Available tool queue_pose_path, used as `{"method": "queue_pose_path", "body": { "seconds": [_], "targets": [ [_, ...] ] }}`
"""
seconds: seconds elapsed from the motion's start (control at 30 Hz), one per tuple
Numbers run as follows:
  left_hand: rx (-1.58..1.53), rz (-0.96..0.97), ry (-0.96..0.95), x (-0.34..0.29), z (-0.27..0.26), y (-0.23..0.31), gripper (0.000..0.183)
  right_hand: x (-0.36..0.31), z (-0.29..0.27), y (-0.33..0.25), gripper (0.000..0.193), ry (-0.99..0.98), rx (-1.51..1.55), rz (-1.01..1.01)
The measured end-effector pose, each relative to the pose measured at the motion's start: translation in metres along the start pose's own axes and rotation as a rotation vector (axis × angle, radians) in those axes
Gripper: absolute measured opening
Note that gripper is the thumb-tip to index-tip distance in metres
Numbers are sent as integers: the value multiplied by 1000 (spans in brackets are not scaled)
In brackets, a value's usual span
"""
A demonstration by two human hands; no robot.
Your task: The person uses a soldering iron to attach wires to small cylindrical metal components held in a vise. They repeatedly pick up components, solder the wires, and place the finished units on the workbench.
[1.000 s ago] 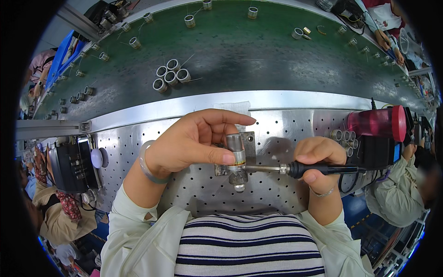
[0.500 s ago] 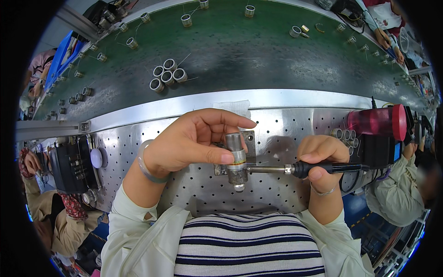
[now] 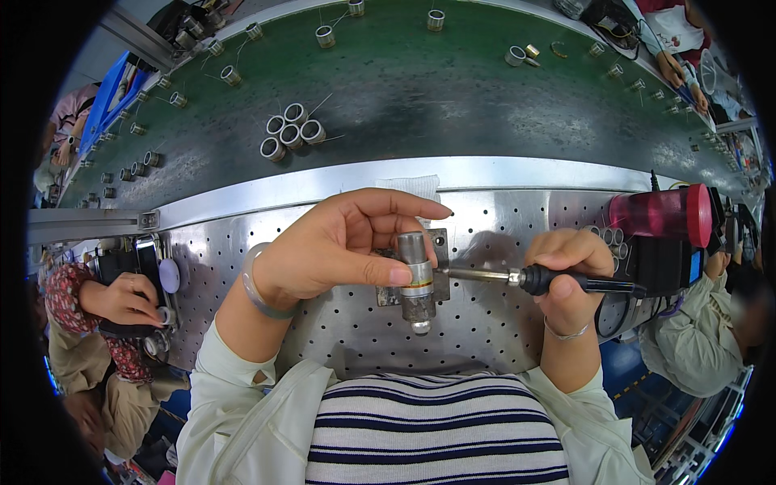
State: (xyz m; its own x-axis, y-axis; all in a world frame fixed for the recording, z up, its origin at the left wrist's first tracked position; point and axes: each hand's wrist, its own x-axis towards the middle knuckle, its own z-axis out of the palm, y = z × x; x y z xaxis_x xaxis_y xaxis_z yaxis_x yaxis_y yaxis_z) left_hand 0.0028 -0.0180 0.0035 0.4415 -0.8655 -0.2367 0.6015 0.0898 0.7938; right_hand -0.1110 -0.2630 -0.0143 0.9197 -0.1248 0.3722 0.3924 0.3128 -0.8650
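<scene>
**Metal cylinder (image 3: 417, 284) in my left hand (image 3: 333, 242), soldering iron (image 3: 537, 280) in my right hand (image 3: 580, 255)**

Taking the cylinder as the middle of the dial, with twelve pointing away from my chest, my left hand comes in from ten o'clock. My thumb lies against the cylinder's near left side and my fingers curl behind it, so the grip is nearly closed round it; my index finger stretches past towards one. The cylinder runs roughly from twelve to six, with a yellow and reddish band round its middle, just in front of a dark metal plate (image 3: 442, 288) over the perforated bench (image 3: 485, 347).

At three, my right hand is closed on the iron's black handle, fingers above and thumb below. The iron's shaft points at nine, its tip right by the cylinder's flank; I cannot tell whether they touch.

Towards eleven, a cluster of metal rings (image 3: 292, 134) stands on the green belt (image 3: 420, 97). Between two and three, beyond my right hand, are a pink container (image 3: 659, 215) and a few more rings, with a black box (image 3: 656, 265) nearer three. Out at nine, a co-worker's hand (image 3: 128, 299) reaches in beside a pale round knob (image 3: 169, 276).
</scene>
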Motion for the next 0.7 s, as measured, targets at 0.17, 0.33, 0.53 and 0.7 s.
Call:
{"method": "queue_pose_path", "body": {
  "seconds": [0.17, 0.33, 0.53, 0.7],
  "targets": [
    [233, 57, 140, 1, -3, 20, 55, 8, -15, -12, 28, 228, -122, -246],
    [953, 373, 58, 59, 22, 36, 35, 2, -51, -37, 18, 464, 3, -440],
    [1539, 181, -389, 141, 52, 19, 29, 3, -47, -44, 20, 497, -127, -455],
    [1208, 43, -504, 163, 66, 9, 70, 3, -51, -44, 21, 514, -170, -462]
  ]
}}
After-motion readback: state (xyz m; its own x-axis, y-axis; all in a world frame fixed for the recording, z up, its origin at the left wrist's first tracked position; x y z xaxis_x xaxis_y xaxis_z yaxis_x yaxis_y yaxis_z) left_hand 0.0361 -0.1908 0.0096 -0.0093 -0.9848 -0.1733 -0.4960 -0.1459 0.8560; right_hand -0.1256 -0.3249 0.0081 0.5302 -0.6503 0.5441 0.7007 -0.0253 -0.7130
